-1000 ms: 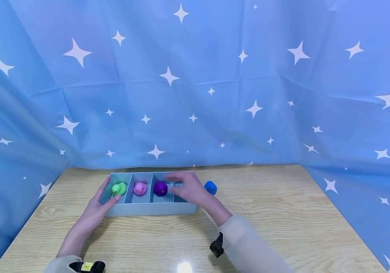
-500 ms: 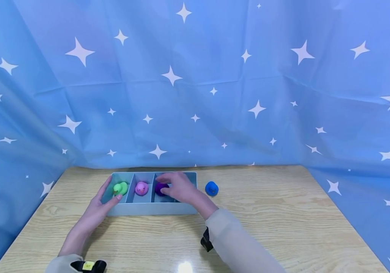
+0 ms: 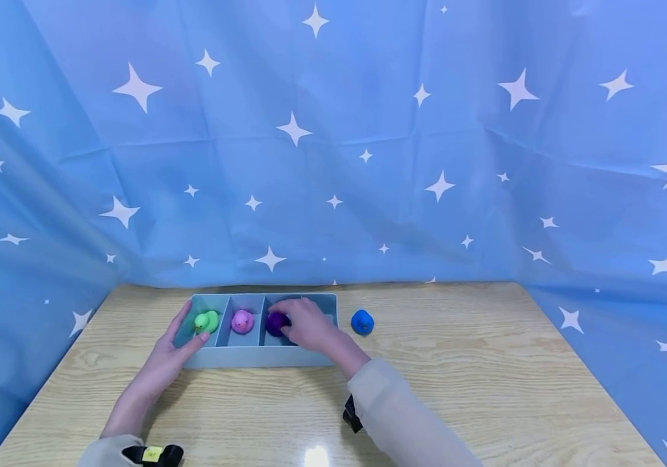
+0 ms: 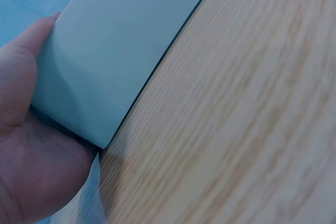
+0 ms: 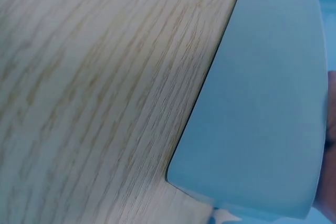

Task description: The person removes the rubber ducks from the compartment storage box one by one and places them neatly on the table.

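Note:
A pale blue divided box sits on the table. My left hand holds its left end, the thumb over the front rim and the fingers along the side. In the left compartment is a green rubber duck, and beside it, past a divider, a pink rubber duck. My right hand reaches in from the right, thumb and fingers round a purple rubber duck in the third compartment. That hand partly covers this duck and the right part of the box. The right wrist view shows mostly the box's front wall.
On the wooden table, just right of the box, stands a blue rubber duck. A blue cloth with white stars hangs behind the table and along both sides.
My right hand has moved left from above the box's right part to the purple duck and closed its fingers round it. The left hand stays on the box.

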